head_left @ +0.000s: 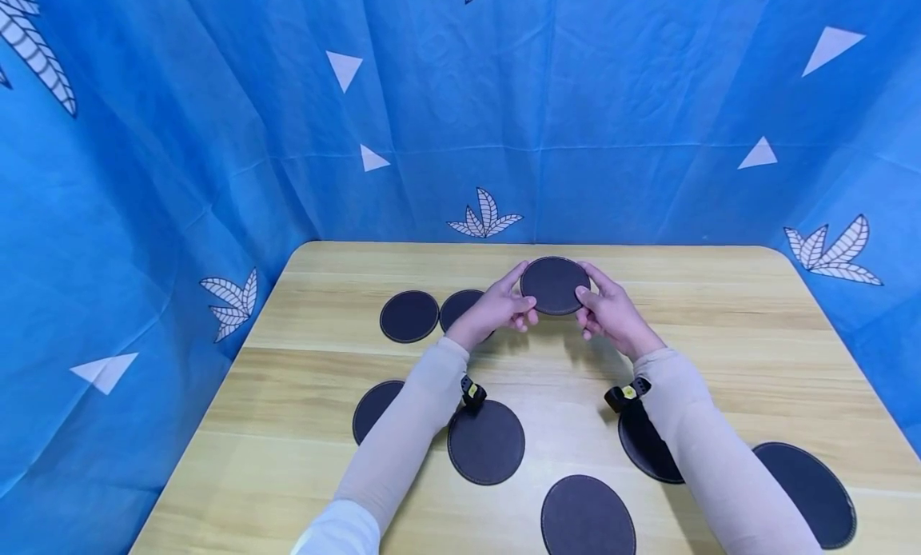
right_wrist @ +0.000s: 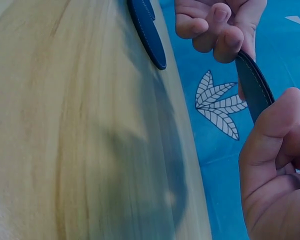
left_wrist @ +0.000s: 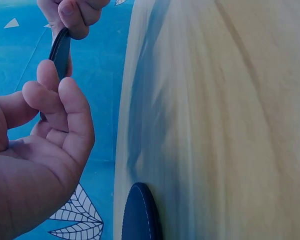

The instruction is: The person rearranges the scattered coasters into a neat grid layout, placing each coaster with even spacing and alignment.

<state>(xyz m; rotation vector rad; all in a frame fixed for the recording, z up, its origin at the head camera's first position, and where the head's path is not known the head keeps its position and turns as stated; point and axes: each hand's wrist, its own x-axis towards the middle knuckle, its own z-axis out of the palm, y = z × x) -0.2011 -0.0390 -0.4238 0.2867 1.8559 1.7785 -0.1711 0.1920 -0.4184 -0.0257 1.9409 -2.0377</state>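
Both hands hold one dark round coaster raised above the back of the table, its face towards the head camera. The left hand pinches its left edge and the right hand pinches its right edge. In the left wrist view the coaster shows nearly edge-on, between the left hand and the other hand's fingers. The right wrist view shows the coaster edge-on too, with the right hand at its lower end. Stitching runs along its rim.
Several like coasters lie on the wooden table: two at the back left, others under or beside the forearms, one at the front and one at the right. A blue patterned curtain hangs behind and beside the table.
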